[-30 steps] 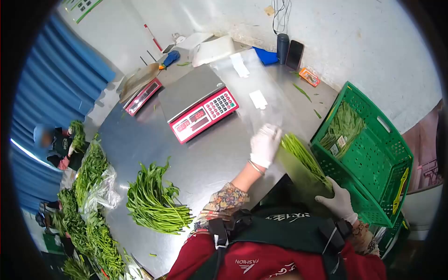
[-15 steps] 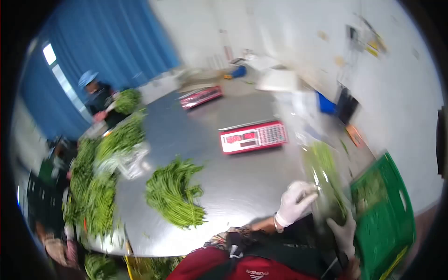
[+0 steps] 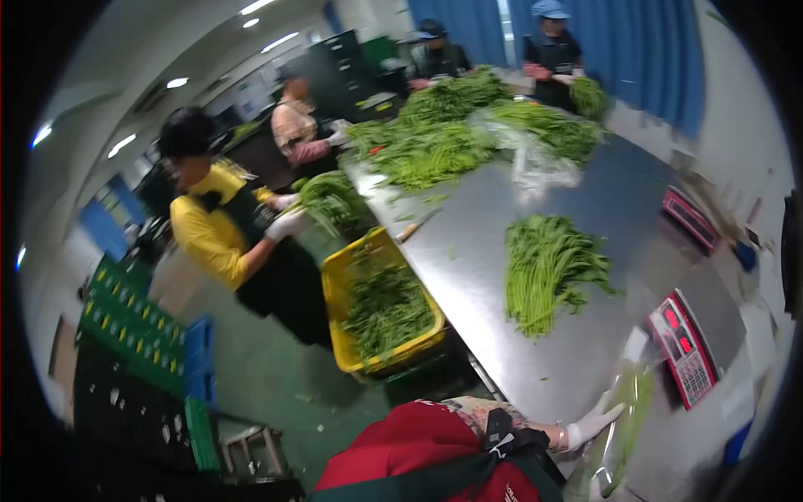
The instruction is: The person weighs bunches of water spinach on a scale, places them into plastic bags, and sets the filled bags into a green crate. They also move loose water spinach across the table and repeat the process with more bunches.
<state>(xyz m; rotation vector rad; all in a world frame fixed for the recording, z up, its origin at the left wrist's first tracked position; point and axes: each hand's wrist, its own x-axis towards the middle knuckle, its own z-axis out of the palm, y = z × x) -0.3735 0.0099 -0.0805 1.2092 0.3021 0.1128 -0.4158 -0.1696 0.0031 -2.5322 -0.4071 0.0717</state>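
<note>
A clear plastic bag of long green vegetables is tilted at the table's near right side. My left hand, in a white glove, has its fingers against the bag's left side and grips it. At the bag's lower end, a small part of my gloved right hand shows at the bottom edge; its fingers are mostly hidden. A loose bunch of greens lies on the metal table. Right of it stands a red and white scale with lit digits.
Greens are piled at the table's far side, near a crumpled plastic bag. A yellow basket of greens stands beside the table. Several people work around it; one in yellow sleeves holds greens. A second scale is at right.
The view has swung left, bringing the yellow basket and more co-workers into sight. Both my hands remain at the bag; my right hand now shows far less, low in the picture.
</note>
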